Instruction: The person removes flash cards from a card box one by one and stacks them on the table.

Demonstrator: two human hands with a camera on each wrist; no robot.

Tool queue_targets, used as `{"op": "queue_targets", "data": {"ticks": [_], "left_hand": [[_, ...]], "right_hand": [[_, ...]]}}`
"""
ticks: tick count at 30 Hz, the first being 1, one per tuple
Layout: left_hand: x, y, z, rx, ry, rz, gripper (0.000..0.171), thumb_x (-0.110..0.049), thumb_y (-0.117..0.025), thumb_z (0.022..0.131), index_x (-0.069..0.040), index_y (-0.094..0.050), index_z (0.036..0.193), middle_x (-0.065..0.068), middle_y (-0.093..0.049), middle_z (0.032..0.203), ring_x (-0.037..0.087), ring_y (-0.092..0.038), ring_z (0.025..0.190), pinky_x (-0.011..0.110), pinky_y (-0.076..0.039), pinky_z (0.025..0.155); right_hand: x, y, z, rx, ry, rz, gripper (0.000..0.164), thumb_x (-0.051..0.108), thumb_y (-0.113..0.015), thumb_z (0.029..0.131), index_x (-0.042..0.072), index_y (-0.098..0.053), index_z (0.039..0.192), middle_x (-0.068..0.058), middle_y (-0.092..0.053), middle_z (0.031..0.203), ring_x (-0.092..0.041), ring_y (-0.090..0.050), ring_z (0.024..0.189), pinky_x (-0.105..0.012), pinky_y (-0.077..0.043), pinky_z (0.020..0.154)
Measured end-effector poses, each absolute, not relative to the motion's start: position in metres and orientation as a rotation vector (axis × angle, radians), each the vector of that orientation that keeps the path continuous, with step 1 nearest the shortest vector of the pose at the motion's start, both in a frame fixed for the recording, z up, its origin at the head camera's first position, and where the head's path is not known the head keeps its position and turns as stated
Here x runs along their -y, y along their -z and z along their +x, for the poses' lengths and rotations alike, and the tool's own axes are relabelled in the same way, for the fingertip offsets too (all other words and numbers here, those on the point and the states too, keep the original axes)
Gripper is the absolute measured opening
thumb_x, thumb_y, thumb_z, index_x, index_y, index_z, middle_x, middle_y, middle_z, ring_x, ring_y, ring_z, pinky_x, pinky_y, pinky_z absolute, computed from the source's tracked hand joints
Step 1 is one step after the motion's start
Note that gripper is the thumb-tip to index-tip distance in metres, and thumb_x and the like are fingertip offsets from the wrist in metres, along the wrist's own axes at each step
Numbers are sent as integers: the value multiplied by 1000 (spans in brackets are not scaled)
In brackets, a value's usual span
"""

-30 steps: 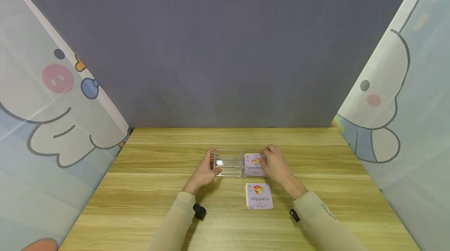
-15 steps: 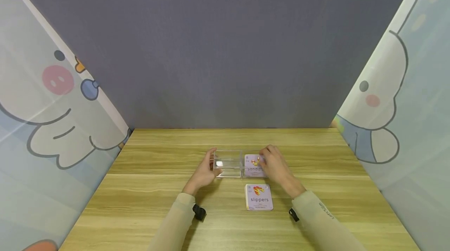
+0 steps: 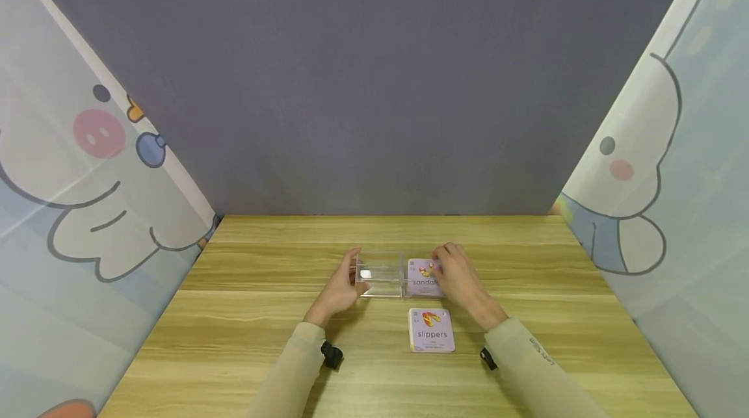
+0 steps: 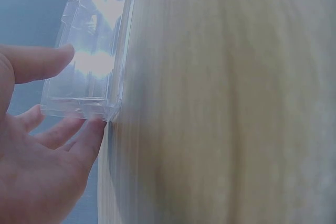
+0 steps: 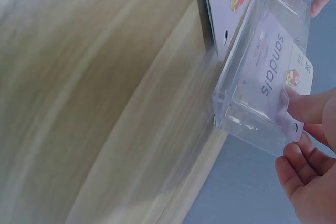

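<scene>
A clear plastic box (image 3: 380,281) with two compartments stands on the table. My left hand (image 3: 339,288) grips its left end, the thumb at the near side and the fingers around the end wall. In the left wrist view, that left compartment holds nothing I can see. My right hand (image 3: 462,278) pinches the edge of a lilac "sandals" card (image 5: 273,61) between thumb and fingers. The card leans in the right compartment, its upper edge rising past the box rim. Close in front of the box lies a stack of cards topped by a "slippers" card (image 3: 432,331).
The wood-grain table (image 3: 234,314) reaches back to a dark grey panel (image 3: 374,93). Cartoon-printed curtains (image 3: 99,210) flank both sides. A dark strap with a small black device (image 3: 331,355) sits on the left wrist.
</scene>
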State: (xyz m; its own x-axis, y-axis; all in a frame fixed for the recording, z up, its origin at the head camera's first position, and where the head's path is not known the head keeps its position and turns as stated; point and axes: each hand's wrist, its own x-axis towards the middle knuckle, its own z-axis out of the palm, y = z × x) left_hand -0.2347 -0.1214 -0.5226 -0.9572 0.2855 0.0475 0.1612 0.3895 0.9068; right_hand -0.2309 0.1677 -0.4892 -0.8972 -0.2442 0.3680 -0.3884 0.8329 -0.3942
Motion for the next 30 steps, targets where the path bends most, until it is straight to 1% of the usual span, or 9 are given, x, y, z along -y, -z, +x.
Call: {"op": "queue_targets", "data": {"ticks": [6, 12, 23, 30], "left_hand": [[121, 523, -234, -2522, -1615, 411, 84, -6, -71, 94, -9, -20, 161, 24, -44, 147, 46, -46, 134, 56, -38, 114], [121, 523, -236, -2535, -1610, 410, 85, -5, -72, 93, -10, -20, 161, 23, -45, 146, 44, -47, 133, 55, -39, 114], [122, 525, -236, -2530, -1611, 418, 85, -5, -71, 94, -9, -19, 161, 22, -46, 145, 44, -48, 132, 55, -39, 113], [121, 526, -237, -2534, -1613, 418, 84, -4, -70, 94, -9, -19, 161, 21, -47, 144, 42, -49, 132, 53, -39, 114]], "right_hand": [[-168, 490, -230, 2713, -678, 481, 27, 3, -82, 83, 1, -68, 106, -10, -61, 105, -24, -56, 97, -37, -54, 82], [-168, 490, -230, 2730, -686, 469, 27, 3, -82, 83, 2, -67, 106, -10, -60, 105, -24, -55, 96, -36, -53, 80], [-169, 488, -230, 2734, -710, 466, 28, 4, -81, 83, 2, -66, 107, -10, -60, 106, -24, -54, 97, -38, -53, 82], [-169, 489, -232, 2731, -715, 471, 28, 3, -82, 82, 2, -66, 105, -9, -60, 104, -23, -54, 95, -37, -53, 80]]}}
